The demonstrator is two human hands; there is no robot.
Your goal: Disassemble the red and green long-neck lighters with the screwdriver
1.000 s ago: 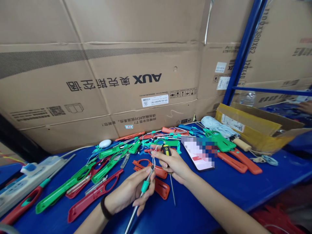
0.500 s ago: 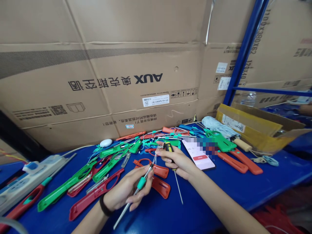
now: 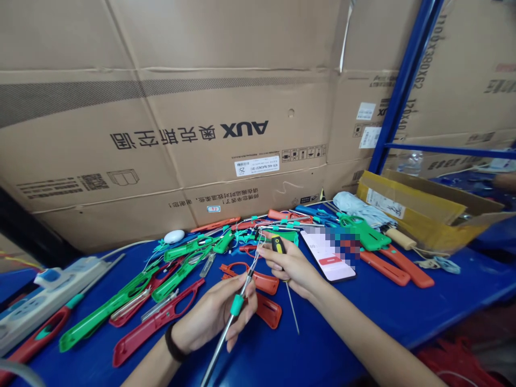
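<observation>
My left hand (image 3: 213,317) is closed round a thin metal rod (image 3: 220,346) that carries a green plastic collar (image 3: 237,305); thin wires run up from the rod's tip. My right hand (image 3: 292,267) grips a screwdriver with a black and yellow handle (image 3: 277,245), its shaft (image 3: 292,309) pointing down toward me. Its thumb and forefinger also pinch the wires (image 3: 256,258) near their top. Both hands hover just above the blue table (image 3: 363,317), over orange handle shells (image 3: 264,301).
Green and red plastic handle shells (image 3: 121,301) with metal rods litter the table's left and back. A phone (image 3: 328,252) lies right of my right hand. A white power strip (image 3: 48,293) sits far left, an open cardboard box (image 3: 427,212) right. Large cartons wall the back.
My left hand turned the rod, its lower end swinging left and then back down. My right hand shifted a little with the screwdriver, whose shaft swung slightly.
</observation>
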